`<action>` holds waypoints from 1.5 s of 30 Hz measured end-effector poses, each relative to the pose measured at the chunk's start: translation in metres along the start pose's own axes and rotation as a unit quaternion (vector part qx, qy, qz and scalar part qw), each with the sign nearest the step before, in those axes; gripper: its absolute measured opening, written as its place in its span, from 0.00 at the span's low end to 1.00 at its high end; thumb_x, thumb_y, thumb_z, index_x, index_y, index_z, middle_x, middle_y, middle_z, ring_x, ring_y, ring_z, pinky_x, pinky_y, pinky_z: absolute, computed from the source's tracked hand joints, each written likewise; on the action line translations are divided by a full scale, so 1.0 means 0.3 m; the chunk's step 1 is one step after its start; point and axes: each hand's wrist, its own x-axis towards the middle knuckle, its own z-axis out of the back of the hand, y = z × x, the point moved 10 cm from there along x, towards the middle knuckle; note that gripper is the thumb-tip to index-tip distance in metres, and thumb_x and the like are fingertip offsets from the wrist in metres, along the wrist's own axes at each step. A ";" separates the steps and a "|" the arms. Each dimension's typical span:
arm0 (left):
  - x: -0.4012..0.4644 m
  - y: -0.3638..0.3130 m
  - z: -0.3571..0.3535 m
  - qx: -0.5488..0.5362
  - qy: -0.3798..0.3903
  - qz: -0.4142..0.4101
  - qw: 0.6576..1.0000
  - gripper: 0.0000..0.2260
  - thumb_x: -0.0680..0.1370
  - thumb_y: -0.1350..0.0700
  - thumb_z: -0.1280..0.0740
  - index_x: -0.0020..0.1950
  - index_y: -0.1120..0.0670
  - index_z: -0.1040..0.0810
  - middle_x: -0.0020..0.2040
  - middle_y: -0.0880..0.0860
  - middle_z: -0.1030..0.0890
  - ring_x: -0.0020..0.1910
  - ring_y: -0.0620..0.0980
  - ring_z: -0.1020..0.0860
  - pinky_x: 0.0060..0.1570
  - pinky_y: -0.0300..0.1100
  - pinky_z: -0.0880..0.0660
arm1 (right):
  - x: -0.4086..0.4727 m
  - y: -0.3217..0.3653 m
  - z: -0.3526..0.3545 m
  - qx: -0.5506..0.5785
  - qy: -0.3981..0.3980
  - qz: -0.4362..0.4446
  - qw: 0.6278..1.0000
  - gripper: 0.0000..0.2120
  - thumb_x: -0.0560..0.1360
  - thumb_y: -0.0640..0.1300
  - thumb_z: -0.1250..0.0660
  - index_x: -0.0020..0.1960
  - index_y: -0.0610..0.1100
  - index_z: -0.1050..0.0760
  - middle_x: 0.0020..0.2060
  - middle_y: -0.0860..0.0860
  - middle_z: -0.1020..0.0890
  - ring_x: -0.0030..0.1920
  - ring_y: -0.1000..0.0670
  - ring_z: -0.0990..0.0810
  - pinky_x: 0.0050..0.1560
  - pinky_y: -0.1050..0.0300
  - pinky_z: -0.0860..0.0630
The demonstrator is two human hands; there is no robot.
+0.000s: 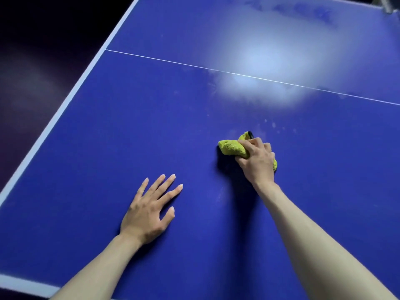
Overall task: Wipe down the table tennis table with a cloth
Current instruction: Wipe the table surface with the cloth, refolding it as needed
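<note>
The blue table tennis table fills the view, with white edge lines and a thin white centre line running across it. My right hand grips a bunched yellow-green cloth and holds it against the tabletop right of centre. The cloth sticks out to the left of my fingers and a bit shows behind my wrist. My left hand lies flat on the table with fingers spread, palm down, to the left of and nearer than the cloth.
Pale dusty smears and specks lie just beyond the cloth. A bright light reflection sits on the centre line. The dark floor lies past the left edge. A grey fitting shows at the far right corner.
</note>
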 end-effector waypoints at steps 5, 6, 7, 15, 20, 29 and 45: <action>0.004 0.001 0.009 -0.029 -0.005 -0.005 1.000 0.27 0.79 0.44 0.49 0.80 0.36 0.41 0.82 0.35 0.51 0.81 0.38 0.55 0.81 0.53 0.56 | -0.258 0.102 -0.031 0.009 -0.001 0.012 1.000 0.22 0.69 0.52 0.24 0.62 0.62 0.19 0.55 0.57 0.23 0.54 0.45 0.28 0.53 0.48 0.31; 0.003 0.001 0.010 -0.039 -0.004 -0.005 0.999 0.27 0.79 0.43 0.50 0.80 0.36 0.40 0.82 0.35 0.50 0.81 0.37 0.55 0.81 0.52 0.57 | -0.319 0.125 -0.040 0.011 0.001 0.012 1.000 0.22 0.69 0.52 0.24 0.62 0.62 0.18 0.55 0.57 0.23 0.53 0.46 0.28 0.52 0.48 0.31; 0.005 0.003 0.007 -0.050 0.000 -0.004 0.999 0.27 0.79 0.42 0.50 0.80 0.36 0.40 0.82 0.35 0.50 0.81 0.37 0.55 0.81 0.51 0.59 | -0.385 0.146 -0.049 0.013 0.002 0.010 1.000 0.21 0.69 0.53 0.24 0.62 0.62 0.18 0.55 0.58 0.23 0.53 0.46 0.28 0.52 0.48 0.30; -0.060 -0.002 0.106 -0.184 0.038 -0.041 0.981 0.18 0.83 0.50 0.39 0.73 0.41 0.26 0.81 0.42 0.39 0.81 0.42 0.48 0.81 0.49 0.53 | -0.971 0.374 -0.127 0.000 0.019 0.006 1.000 0.21 0.66 0.56 0.26 0.60 0.64 0.18 0.52 0.59 0.24 0.49 0.49 0.28 0.47 0.50 0.29; -0.332 0.117 0.130 -0.140 0.029 0.000 0.990 0.18 0.83 0.51 0.38 0.72 0.40 0.26 0.77 0.44 0.32 0.78 0.45 0.40 0.74 0.51 0.38 | -1.227 0.525 -0.196 0.046 0.179 0.015 0.983 0.17 0.69 0.54 0.30 0.58 0.65 0.18 0.47 0.60 0.27 0.49 0.54 0.29 0.51 0.55 0.28; -0.638 0.227 0.231 -0.170 0.001 0.058 0.984 0.15 0.80 0.56 0.36 0.66 0.44 0.22 0.67 0.42 0.27 0.69 0.43 0.33 0.66 0.48 0.30 | -1.307 0.583 -0.085 0.242 0.175 -0.126 0.946 0.10 0.70 0.51 0.23 0.47 0.54 0.22 0.40 0.55 0.16 0.40 0.55 0.18 0.41 0.60 0.24; -1.009 -0.028 0.578 -0.296 -0.019 0.078 0.952 0.07 0.79 0.50 0.31 0.57 0.43 0.20 0.53 0.41 0.20 0.52 0.41 0.23 0.56 0.44 0.23 | -1.415 0.852 0.099 0.157 0.102 0.031 0.982 0.13 0.66 0.53 0.24 0.47 0.55 0.25 0.42 0.57 0.25 0.42 0.54 0.23 0.41 0.54 0.24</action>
